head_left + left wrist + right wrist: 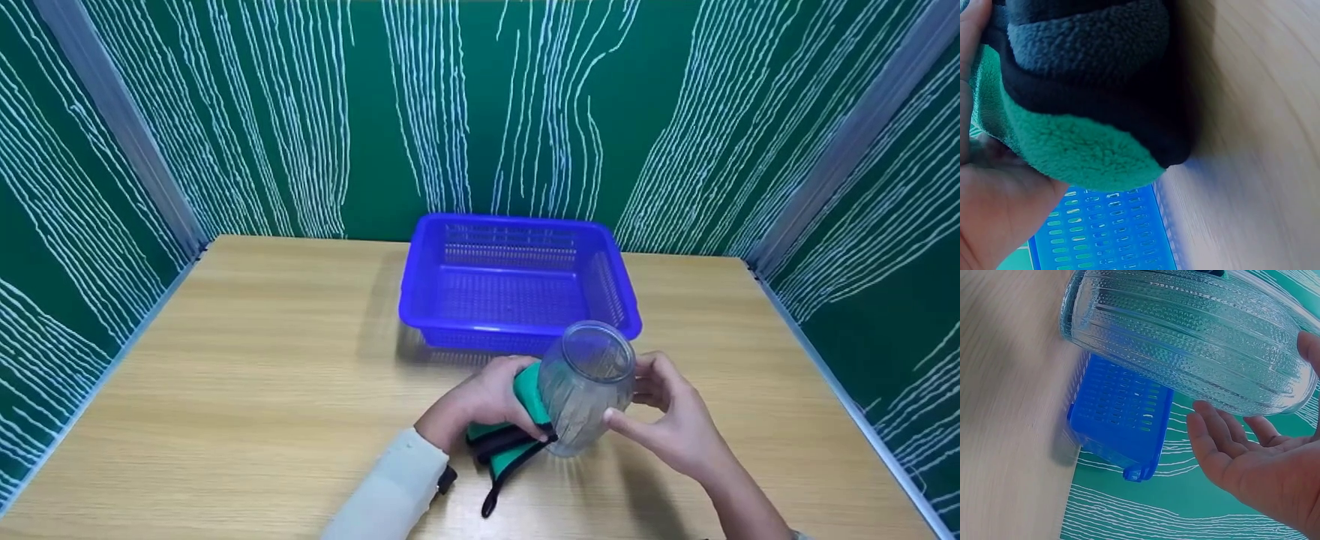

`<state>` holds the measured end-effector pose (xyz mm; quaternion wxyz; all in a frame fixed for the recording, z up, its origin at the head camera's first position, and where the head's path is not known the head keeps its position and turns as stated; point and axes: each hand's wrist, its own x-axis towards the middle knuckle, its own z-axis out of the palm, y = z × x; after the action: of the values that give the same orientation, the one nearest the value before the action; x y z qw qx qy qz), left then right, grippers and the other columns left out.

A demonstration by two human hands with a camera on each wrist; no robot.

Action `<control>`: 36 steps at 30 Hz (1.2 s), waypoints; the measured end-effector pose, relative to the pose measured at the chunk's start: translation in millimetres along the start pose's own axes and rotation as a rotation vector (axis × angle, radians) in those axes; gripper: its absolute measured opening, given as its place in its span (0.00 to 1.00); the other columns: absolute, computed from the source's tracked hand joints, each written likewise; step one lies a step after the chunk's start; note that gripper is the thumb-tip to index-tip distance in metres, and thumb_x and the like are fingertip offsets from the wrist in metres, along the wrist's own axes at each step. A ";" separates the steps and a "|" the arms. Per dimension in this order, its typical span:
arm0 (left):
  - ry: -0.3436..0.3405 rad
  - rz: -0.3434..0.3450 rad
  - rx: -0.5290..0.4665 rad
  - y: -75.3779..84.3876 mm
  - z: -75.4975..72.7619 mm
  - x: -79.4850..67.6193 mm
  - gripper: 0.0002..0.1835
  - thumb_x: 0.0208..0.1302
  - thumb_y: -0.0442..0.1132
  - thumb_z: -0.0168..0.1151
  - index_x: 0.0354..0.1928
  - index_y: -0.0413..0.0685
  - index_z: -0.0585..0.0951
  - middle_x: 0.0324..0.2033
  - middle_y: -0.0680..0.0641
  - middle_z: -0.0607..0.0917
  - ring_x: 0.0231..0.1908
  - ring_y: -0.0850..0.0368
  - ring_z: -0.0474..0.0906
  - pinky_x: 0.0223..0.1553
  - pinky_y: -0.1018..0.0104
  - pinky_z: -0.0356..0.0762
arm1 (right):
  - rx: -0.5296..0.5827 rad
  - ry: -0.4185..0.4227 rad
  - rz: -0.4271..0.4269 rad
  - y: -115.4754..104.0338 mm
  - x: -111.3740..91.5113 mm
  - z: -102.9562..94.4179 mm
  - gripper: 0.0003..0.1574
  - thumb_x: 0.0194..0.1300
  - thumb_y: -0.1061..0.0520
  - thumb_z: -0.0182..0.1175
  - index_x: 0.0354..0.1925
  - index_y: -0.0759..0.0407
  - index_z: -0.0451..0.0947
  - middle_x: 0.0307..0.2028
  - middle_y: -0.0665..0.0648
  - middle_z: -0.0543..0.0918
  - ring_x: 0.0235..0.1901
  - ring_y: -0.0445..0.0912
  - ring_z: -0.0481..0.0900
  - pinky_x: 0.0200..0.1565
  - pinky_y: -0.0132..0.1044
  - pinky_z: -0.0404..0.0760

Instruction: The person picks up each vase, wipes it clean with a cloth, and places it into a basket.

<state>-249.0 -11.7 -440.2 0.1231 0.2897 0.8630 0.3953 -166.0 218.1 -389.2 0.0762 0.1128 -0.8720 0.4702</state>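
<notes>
Green cloth (1081, 149) held in left grip (495, 394) against jar (585, 394), lower centre; right grip (681, 429) wide beside jar. Likely wiping; next needs steady jar.

My left hand (491, 394) grips a green, black-edged cloth (531, 394); beside my right hand (681, 427), a clear ribbed jar (581, 401) tilts mouth-up.

From above, the head view faces forward and down across the counter (262, 337). Both wrist views lie sideways and close, the left at the cloth (1084, 149), the right at the jar (1185, 337); all three share the basket (480, 327)
</notes>
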 end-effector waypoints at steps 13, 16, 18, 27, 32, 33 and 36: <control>0.001 -0.009 0.055 0.4 1.8 0.4 0.42 0.17 0.54 0.78 0.47 0.68 0.72 0.39 0.64 0.75 0.40 0.66 0.69 0.44 0.70 0.68 | -0.041 0.038 0.037 3.0 -0.8 4.2 0.45 0.34 0.47 0.73 0.50 0.54 0.63 0.47 0.49 0.68 0.46 0.42 0.70 0.45 0.34 0.74; -0.006 0.003 0.053 -0.2 0.8 -0.4 0.44 0.18 0.54 0.78 0.49 0.67 0.71 0.41 0.63 0.75 0.42 0.65 0.69 0.45 0.69 0.67 | -0.058 0.046 0.032 5.0 -0.4 4.9 0.45 0.34 0.48 0.73 0.50 0.54 0.63 0.47 0.48 0.71 0.45 0.40 0.70 0.44 0.33 0.74; -0.014 -0.003 0.035 -0.7 -0.5 -1.5 0.45 0.18 0.54 0.77 0.50 0.68 0.70 0.42 0.63 0.74 0.42 0.65 0.69 0.46 0.69 0.67 | -0.064 0.047 0.036 5.5 -0.2 5.5 0.46 0.34 0.49 0.73 0.51 0.53 0.63 0.47 0.48 0.72 0.43 0.39 0.70 0.43 0.35 0.74; -0.009 -0.036 -0.159 -0.6 -8.2 -4.0 0.44 0.20 0.52 0.78 0.49 0.74 0.69 0.42 0.64 0.74 0.43 0.63 0.69 0.46 0.66 0.67 | -0.021 0.031 0.071 -1.5 -0.2 4.6 0.51 0.33 0.51 0.74 0.53 0.51 0.57 0.42 0.51 0.74 0.40 0.41 0.72 0.38 0.37 0.75; 0.009 -0.004 -0.214 3.3 -13.5 -4.2 0.43 0.22 0.52 0.77 0.50 0.76 0.69 0.42 0.63 0.74 0.43 0.63 0.70 0.45 0.66 0.68 | -0.002 0.033 0.048 2.3 1.4 4.8 0.48 0.32 0.51 0.74 0.51 0.51 0.58 0.42 0.50 0.74 0.39 0.41 0.73 0.37 0.37 0.75; 0.011 0.004 -0.221 4.2 -14.3 -4.1 0.43 0.22 0.52 0.77 0.50 0.76 0.69 0.43 0.63 0.74 0.43 0.63 0.70 0.45 0.67 0.68 | -0.001 0.033 0.045 3.0 1.5 4.9 0.48 0.32 0.51 0.74 0.51 0.51 0.59 0.42 0.50 0.74 0.39 0.41 0.73 0.37 0.37 0.75; 0.024 0.023 -0.236 6.2 -16.2 -3.8 0.42 0.22 0.52 0.77 0.50 0.76 0.69 0.44 0.64 0.74 0.44 0.64 0.69 0.45 0.67 0.68 | -0.004 0.036 0.039 3.8 1.4 5.0 0.47 0.32 0.50 0.74 0.50 0.51 0.59 0.42 0.49 0.74 0.39 0.41 0.73 0.36 0.36 0.75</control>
<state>-250.6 -20.6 -424.9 0.1418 0.2782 0.8084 0.4990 -168.5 215.7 -394.7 0.0829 0.0872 -0.8734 0.4719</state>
